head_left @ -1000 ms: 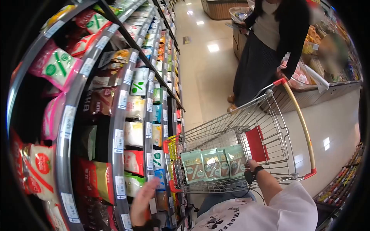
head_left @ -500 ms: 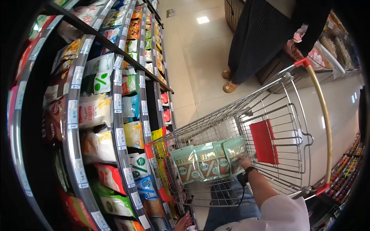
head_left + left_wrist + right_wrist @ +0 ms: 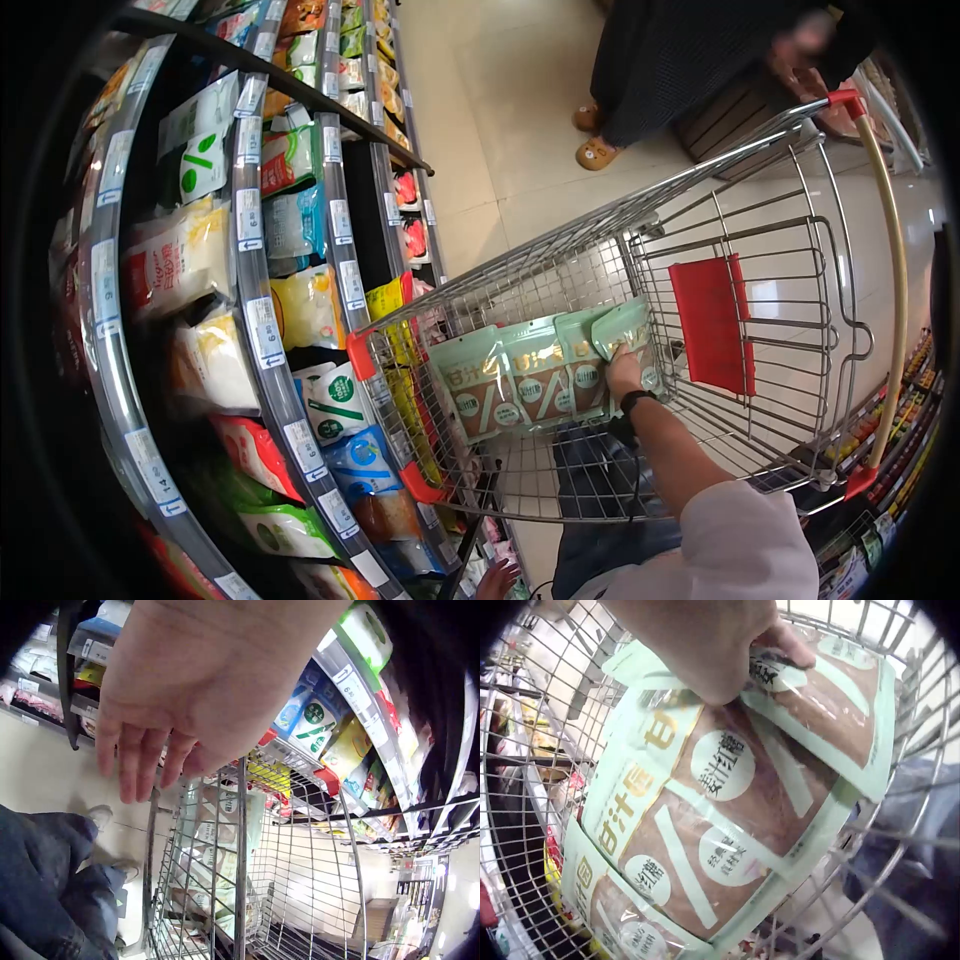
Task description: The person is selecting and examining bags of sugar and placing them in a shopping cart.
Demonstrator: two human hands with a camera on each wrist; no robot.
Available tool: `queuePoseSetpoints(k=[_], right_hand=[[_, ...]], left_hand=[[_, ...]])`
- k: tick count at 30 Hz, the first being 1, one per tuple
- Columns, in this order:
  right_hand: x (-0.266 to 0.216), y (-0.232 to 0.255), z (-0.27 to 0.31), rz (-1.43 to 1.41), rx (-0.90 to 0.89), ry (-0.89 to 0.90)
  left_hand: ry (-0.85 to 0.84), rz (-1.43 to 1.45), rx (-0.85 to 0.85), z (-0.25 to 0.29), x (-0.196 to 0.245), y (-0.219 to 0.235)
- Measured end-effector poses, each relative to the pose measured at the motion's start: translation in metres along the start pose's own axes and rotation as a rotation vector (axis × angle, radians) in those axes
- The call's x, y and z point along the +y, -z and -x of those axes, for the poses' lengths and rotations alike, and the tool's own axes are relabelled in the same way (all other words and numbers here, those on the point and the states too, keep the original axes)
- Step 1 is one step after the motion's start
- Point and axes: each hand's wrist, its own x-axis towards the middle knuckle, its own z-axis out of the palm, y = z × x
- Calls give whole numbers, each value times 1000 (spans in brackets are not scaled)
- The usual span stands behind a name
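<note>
Several pale green and brown snack packets (image 3: 520, 380) are fanned out inside a wire shopping cart (image 3: 800, 300). My right hand (image 3: 622, 362) grips them at their right end, low in the basket. In the right wrist view the thumb presses on the top packet (image 3: 727, 802) while my right hand (image 3: 757, 667) pinches the stack against the cart's mesh. My left hand (image 3: 497, 578) hangs low beside the cart's near corner and holds nothing. In the left wrist view its fingers (image 3: 142, 769) hang loose and straight over the cart's rim (image 3: 241, 825).
Store shelves (image 3: 250, 300) packed with bagged goods run along the left, close to the cart. A person in a dark skirt and sandals (image 3: 680, 60) stands just beyond the cart's handle (image 3: 893, 280). Tiled aisle floor (image 3: 480, 120) stretches ahead. A red child-seat flap (image 3: 712, 322) hangs inside the cart.
My right hand has lowered the packets deeper into the cart. My left hand has dropped from the shelf front to down beside the cart. My view has tilted downward.
</note>
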Motion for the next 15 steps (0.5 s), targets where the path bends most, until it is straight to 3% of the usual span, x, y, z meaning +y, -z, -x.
queuePoseSetpoints(k=[4,6,8,15], right_hand=[[16,46,4,9,-170,180],[20,78,13,-33,-207,259],[21,98,19,-202,-314,326],[-68,229,149,-623,-449,562]], left_hand=[[-113,24,-84,7,30,-21],[-312,9,-95,20,49,-35],[-206,28,-121,-24,35,-19],[-759,-89,-223,20,152,-69]])
